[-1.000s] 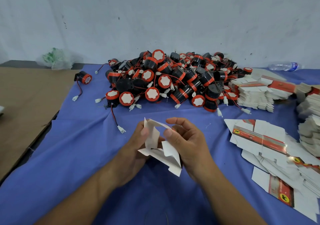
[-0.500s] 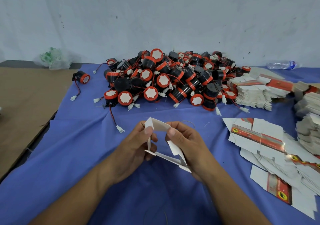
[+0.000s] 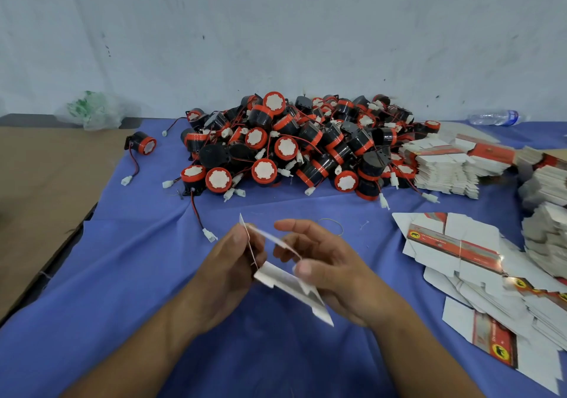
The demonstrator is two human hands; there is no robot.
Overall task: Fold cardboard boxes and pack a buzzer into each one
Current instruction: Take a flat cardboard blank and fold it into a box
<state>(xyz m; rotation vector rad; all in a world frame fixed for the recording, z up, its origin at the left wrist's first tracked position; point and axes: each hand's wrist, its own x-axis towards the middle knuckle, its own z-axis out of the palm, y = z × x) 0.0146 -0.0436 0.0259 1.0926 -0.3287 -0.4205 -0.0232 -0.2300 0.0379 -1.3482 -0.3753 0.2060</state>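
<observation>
A white cardboard box blank [image 3: 287, 284], partly opened, hangs between both hands above the blue cloth [image 3: 129, 275]. My left hand [image 3: 233, 268] grips its left panel, thumb on the upper edge. My right hand [image 3: 322, 268] holds the right side, thumb pressed on a lower flap and fingers curled behind. A big heap of black buzzers with orange rims [image 3: 294, 149], red wires and white plugs lies beyond the hands. One buzzer [image 3: 142, 143] sits apart at the far left.
Flat box blanks with red printed strips [image 3: 478, 275] are fanned out at the right; thicker stacks [image 3: 454, 167] stand behind them. A plastic bottle [image 3: 494, 118] and a crumpled bag [image 3: 95, 112] lie by the wall. Brown cardboard [image 3: 40, 189] covers the left.
The box blank has been turned and pulled more open between the hands. My right thumb moved down from the top edge onto the lower flap.
</observation>
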